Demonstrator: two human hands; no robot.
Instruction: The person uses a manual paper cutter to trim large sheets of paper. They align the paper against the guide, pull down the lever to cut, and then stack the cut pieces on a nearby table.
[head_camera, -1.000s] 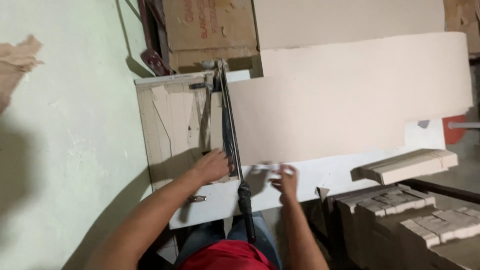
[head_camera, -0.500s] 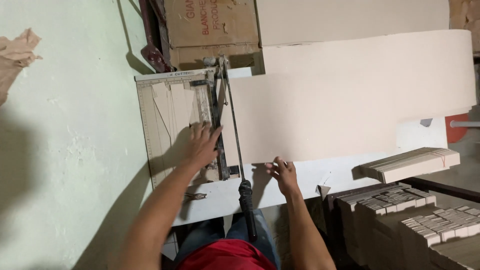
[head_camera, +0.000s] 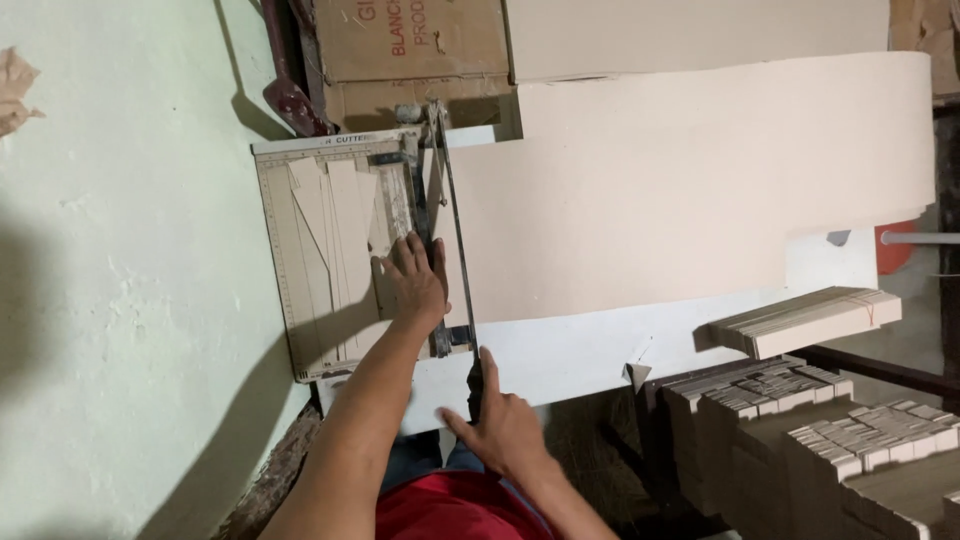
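Observation:
A guillotine paper cutter (head_camera: 330, 250) lies on a white table (head_camera: 600, 350) against a pale green wall. A long beige paper sheet (head_camera: 680, 190) runs from the right under its blade arm (head_camera: 450, 220). My left hand (head_camera: 415, 280) presses flat on the cutter's clamp bar beside the blade, fingers spread. My right hand (head_camera: 500, 425) is wrapped around the black handle (head_camera: 474, 385) at the near end of the blade arm. Cut beige strips (head_camera: 340, 210) lie on the cutter's board.
A stack of cut strips (head_camera: 810, 320) rests at the table's right edge. Several bundled stacks (head_camera: 830, 420) fill the lower right. Cardboard boxes (head_camera: 410, 50) stand behind the cutter. The wall (head_camera: 120, 300) closes off the left side.
My right hand left the sheet's near edge and took hold of the blade handle. My left hand slid a little further up the clamp bar.

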